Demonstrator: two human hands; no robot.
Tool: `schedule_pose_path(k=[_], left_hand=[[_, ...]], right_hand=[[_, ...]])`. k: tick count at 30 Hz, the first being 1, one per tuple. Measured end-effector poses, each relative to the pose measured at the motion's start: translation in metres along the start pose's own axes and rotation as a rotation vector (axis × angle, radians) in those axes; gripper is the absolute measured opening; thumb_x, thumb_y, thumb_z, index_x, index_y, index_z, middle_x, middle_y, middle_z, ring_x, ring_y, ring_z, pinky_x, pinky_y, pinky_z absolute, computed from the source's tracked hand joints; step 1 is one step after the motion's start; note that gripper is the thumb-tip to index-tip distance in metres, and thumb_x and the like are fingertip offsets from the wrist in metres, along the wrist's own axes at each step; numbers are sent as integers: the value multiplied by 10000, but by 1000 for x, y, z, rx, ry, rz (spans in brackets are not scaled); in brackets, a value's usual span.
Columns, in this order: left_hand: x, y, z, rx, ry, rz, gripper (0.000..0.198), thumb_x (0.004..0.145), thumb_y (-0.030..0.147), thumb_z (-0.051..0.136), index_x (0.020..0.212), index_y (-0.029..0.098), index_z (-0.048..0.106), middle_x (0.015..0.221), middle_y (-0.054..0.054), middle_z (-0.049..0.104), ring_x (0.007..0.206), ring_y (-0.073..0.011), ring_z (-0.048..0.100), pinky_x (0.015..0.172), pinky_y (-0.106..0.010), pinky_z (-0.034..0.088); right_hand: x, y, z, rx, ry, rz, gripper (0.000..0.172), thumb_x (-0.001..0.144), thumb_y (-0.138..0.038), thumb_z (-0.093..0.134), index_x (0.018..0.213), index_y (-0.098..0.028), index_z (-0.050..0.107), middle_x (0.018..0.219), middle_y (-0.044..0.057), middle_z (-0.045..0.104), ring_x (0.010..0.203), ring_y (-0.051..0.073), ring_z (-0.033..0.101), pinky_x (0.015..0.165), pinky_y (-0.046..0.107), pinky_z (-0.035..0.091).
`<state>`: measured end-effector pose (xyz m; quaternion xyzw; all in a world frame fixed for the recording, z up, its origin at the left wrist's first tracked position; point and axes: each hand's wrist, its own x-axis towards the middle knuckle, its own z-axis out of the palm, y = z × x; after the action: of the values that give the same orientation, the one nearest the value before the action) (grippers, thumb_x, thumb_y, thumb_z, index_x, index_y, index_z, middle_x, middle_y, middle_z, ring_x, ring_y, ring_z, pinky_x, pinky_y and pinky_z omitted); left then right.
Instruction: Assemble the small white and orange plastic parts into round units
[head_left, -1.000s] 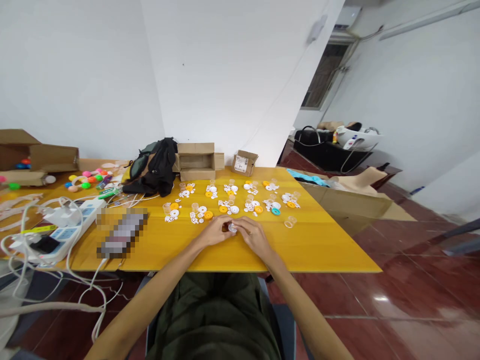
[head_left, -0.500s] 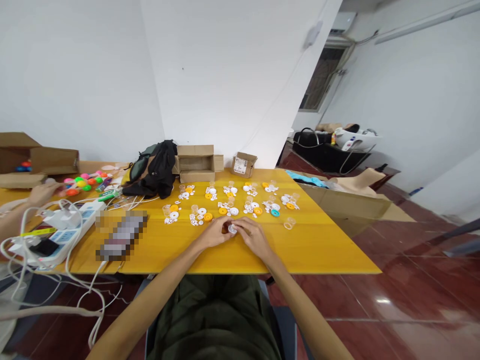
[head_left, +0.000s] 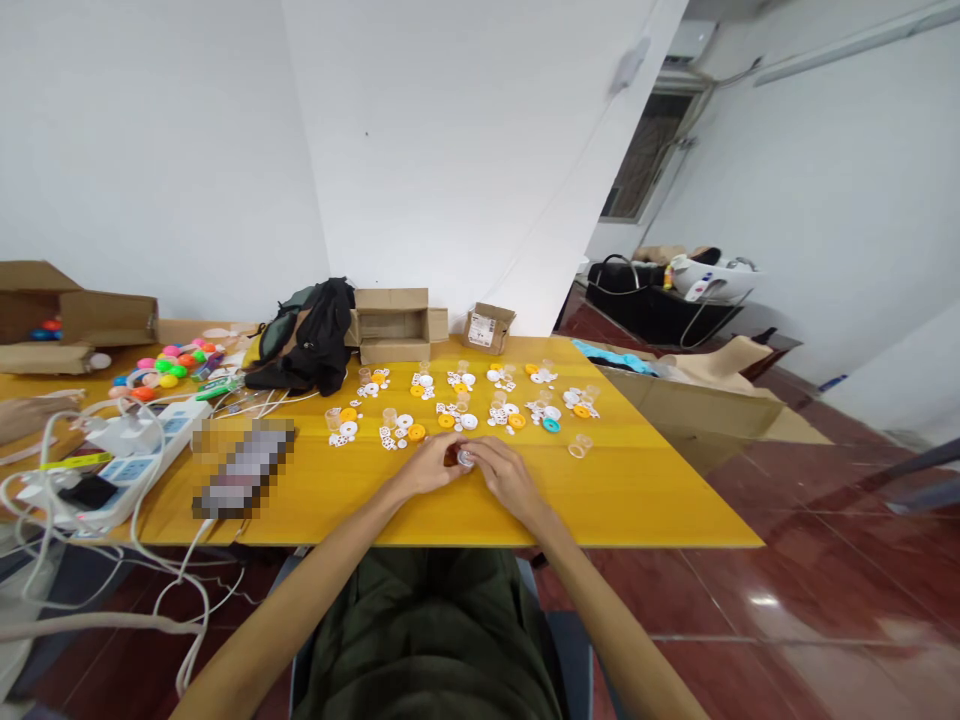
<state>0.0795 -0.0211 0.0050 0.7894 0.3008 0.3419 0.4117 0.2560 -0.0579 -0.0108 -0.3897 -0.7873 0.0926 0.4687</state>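
Note:
My left hand (head_left: 433,466) is closed around a small clear plastic cup (head_left: 466,458) with whitish parts at its top, just above the table. The fingers of my right hand (head_left: 506,478) are bent against the same cup from the right, partly covering it. Whether those fingers pinch a small part of their own cannot be made out. Beyond my hands lie small groups of parts: white gears, orange discs (head_left: 415,433), a teal disc (head_left: 551,425) and clear cups. One clear cup (head_left: 580,446) lies apart to the right.
A power strip (head_left: 161,455) with tangled cables and a blurred-out phone-like object (head_left: 247,467) lie left. Behind are a black bag (head_left: 319,340), an open cardboard box (head_left: 394,350) and a smaller box (head_left: 487,328). Another person's hand (head_left: 37,415) is at far left near colourful balls (head_left: 169,368).
My right fingers have shifted slightly over the cup, while my left hand keeps its place. The other person's hand has drawn back left from the colourful balls.

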Motion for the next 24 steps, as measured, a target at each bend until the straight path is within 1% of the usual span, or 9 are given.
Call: schedule_pose_path(k=[3,7,10,15,19,24], left_hand=[[0,0,0,26,4,-17,161,796,242,676,937,166,659,857,-30,702,758,-168,622,727,-284,534],[0,-1,1,64,12,-35,152,790,253,667,919,172,660,844,-19,688,750,-164,604,727,-285,519],[0,-1,0,50,11,-28,152,785,245,669,919,174,655,851,-19,682,765,-166,608,741,-287,514],[-1,3,-1,-5,1,-33,217,781,250,674,983,183,634,868,-15,682,778,-164,610,749,-285,516],[-1,7,-1,-34,-4,-36,213,780,272,680,967,187,622,870,-16,672,770,-161,606,761,-289,512],[-1,5,0,-41,-1,-34,230,789,313,692,964,180,623,861,-22,669,772,-163,601,767,-291,512]], right_hand=[[1,-2,-2,21,16,10,311,983,-204,457,1074,-294,740,981,63,758,894,223,710,809,364,596],[5,-4,-5,75,48,75,260,974,-235,500,1038,-281,747,938,49,765,846,214,712,799,350,595],[6,-4,-5,100,57,104,234,963,-254,530,1008,-284,758,913,40,772,826,212,716,785,342,594],[5,-2,-3,116,40,122,230,959,-276,548,1021,-293,770,937,39,780,853,216,725,804,349,592],[4,-1,-3,119,31,120,231,959,-294,560,1042,-299,775,956,45,783,866,220,729,811,357,594],[4,-3,-3,106,14,126,247,966,-296,553,1065,-305,779,990,49,782,893,224,729,839,370,595]])
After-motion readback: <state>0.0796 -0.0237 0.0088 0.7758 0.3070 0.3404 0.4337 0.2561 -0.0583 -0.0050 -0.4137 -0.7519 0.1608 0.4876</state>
